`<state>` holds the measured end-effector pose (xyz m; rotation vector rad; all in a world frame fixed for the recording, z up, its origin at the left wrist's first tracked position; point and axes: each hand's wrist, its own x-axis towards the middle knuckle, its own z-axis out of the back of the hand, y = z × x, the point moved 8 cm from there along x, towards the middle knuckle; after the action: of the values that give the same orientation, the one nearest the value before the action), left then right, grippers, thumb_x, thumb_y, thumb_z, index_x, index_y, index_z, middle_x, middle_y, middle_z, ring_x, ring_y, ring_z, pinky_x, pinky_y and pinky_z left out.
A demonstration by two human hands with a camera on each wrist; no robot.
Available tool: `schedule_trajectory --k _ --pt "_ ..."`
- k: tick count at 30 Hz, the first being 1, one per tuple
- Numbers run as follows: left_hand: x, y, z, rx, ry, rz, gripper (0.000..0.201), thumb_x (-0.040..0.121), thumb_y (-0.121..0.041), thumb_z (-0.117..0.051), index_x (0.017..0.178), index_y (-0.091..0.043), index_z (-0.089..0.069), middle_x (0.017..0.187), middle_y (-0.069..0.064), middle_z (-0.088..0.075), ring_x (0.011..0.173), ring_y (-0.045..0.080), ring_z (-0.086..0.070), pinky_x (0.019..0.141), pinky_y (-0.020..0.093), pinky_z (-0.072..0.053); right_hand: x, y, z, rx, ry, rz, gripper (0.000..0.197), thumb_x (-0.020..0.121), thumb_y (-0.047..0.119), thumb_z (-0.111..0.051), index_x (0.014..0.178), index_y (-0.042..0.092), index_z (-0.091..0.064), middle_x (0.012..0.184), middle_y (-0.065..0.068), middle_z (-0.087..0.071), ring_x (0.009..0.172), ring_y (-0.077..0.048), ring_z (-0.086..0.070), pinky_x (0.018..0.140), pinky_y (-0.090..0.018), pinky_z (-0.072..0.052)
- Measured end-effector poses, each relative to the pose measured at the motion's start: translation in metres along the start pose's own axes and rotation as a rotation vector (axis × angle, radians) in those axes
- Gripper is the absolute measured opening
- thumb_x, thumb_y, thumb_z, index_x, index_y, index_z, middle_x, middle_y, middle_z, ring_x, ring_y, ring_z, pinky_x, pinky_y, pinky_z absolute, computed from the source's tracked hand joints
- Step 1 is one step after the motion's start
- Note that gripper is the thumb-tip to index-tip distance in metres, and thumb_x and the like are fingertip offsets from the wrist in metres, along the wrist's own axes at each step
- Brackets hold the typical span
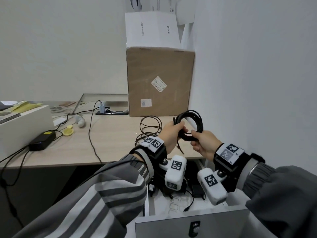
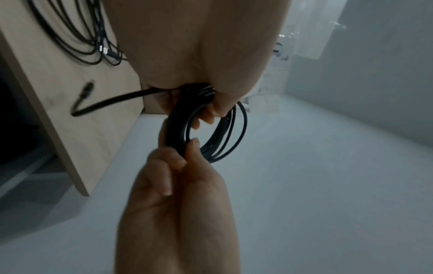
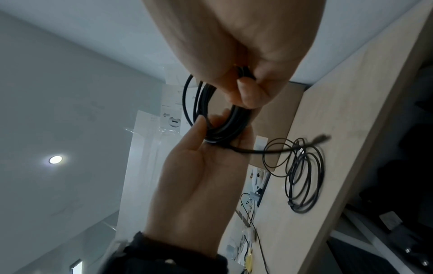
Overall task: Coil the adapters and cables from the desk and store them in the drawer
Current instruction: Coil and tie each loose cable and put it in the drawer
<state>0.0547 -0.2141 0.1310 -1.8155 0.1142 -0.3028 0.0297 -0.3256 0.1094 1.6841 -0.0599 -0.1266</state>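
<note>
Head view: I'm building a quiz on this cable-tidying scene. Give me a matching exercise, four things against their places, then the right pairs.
Things:
1. black coiled cable
2. brown loose cable
3. cardboard box
4. black power adapter

Places:
A. far end of the desk, by the wall
B. gripped by the left hand and right hand
C. left part of the desk
D. flat on the desk, before the box

Pairs: 1-B, 2-D, 3-A, 4-C

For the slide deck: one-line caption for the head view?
Both hands, left hand and right hand, hold a coiled black cable above the open drawer.
</note>
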Motion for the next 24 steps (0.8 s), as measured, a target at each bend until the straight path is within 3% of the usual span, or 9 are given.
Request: schedule_trajectory --k 3,6,10,12,14,17,19,21,24 --pt "0.0 -0.002 0.007 -0.123 -0.025 0.008 0.016 0.1 -0.013 -0.047 0.084 -0.01 -0.049 0.064 0.001 -0.041 0.059 0.013 -0.046 0.063 0.024 -0.043 -0.006 -0.009 -0.009 -0.159 0.067 -0.071 0.024 0.098 0.029 -0.048 0.102 0.007 -0.059 0.083 -0.011 -0.066 0.046 -0.008 -0.035 0.033 -0.015 -0.021" --pt "-0.001 -0.013 0.014 0.044 -0.007 -0.029 0.018 0.101 -0.019 -0.045 0.085 -0.012 -0.049 0.063 -0.001 -0.035 0.052 0.009 -0.038 0.058 0.023 -0.038 -0.006 -0.003 -0.01 -0.461 0.126 -0.026 0.035 0.089 0.042 -0.06 0.107 0.012 -0.062 0.089 -0.004 -0.066 0.053 -0.009 -0.038 0.042 -0.017 -0.024" --pt "-0.004 -0.024 0.015 0.462 0.122 -0.107 0.02 0.1 -0.019 -0.046 0.081 -0.013 -0.05 0.06 -0.002 -0.037 0.046 0.006 -0.037 0.054 0.023 -0.042 -0.004 0.022 -0.007 -0.763 0.144 0.172 0.031 0.085 0.035 -0.066 0.107 0.016 -0.054 0.084 0.006 -0.058 0.067 -0.009 -0.049 0.052 -0.02 -0.035" --pt "-0.009 -0.027 0.014 0.529 0.221 -0.105 0.019 0.1 -0.017 -0.046 0.082 -0.013 -0.052 0.059 -0.004 -0.038 0.045 0.004 -0.038 0.052 0.02 -0.042 -0.011 0.034 -0.014 -0.809 0.235 0.252 0.03 0.087 0.027 -0.066 0.112 0.02 -0.049 0.09 0.01 -0.055 0.078 -0.003 -0.052 0.058 -0.012 -0.038" --pt "-0.013 -0.028 0.013 0.489 0.316 -0.07 0.017 0.101 -0.015 -0.046 0.086 -0.01 -0.052 0.057 -0.007 -0.038 0.044 0.003 -0.036 0.049 0.017 -0.039 -0.017 0.035 -0.024 -0.907 0.353 0.277 0.034 0.09 0.027 -0.063 0.117 0.017 -0.047 0.1 0.007 -0.053 0.086 -0.008 -0.054 0.067 -0.011 -0.041" --pt "-0.016 -0.028 0.015 0.363 0.361 0.004 0.017 0.1 -0.015 -0.049 0.084 -0.009 -0.053 0.052 -0.01 -0.034 0.045 0.005 -0.032 0.05 0.017 -0.035 -0.021 0.032 -0.034 -0.971 0.403 0.339 0.023 0.094 0.026 -0.057 0.109 0.01 -0.053 0.084 0.0 -0.053 0.066 -0.012 -0.049 0.057 -0.015 -0.041" --pt "-0.016 -0.024 0.017 0.261 0.324 0.042 0.018 0.098 -0.016 -0.052 0.081 -0.01 -0.054 0.052 -0.01 -0.033 0.044 0.004 -0.031 0.051 0.018 -0.033 -0.019 0.033 -0.036 -0.886 0.362 0.394 0.007 0.094 0.027 -0.057 0.096 0.025 -0.051 0.071 0.004 -0.048 0.057 -0.009 -0.044 0.054 -0.019 -0.039" --pt "-0.017 -0.022 0.017 0.203 0.309 0.06 0.018 0.097 -0.017 -0.054 0.08 -0.01 -0.054 0.051 -0.01 -0.033 0.044 0.003 -0.031 0.049 0.016 -0.032 -0.016 0.031 -0.035 -0.862 0.313 0.443 0.013 0.093 0.028 -0.058 0.091 0.03 -0.046 0.066 0.004 -0.046 0.05 -0.006 -0.044 0.051 -0.02 -0.038" --pt "-0.016 -0.019 0.015 0.251 0.295 0.067 0.024 0.097 -0.027 -0.053 0.081 -0.009 -0.053 0.05 -0.011 -0.032 0.043 0.003 -0.027 0.043 0.015 -0.028 -0.005 0.015 -0.028 -0.929 0.247 0.38 0.036 0.087 0.045 -0.06 0.107 0.018 -0.047 0.066 0.001 -0.059 0.044 0.0 -0.05 0.051 -0.021 -0.039"
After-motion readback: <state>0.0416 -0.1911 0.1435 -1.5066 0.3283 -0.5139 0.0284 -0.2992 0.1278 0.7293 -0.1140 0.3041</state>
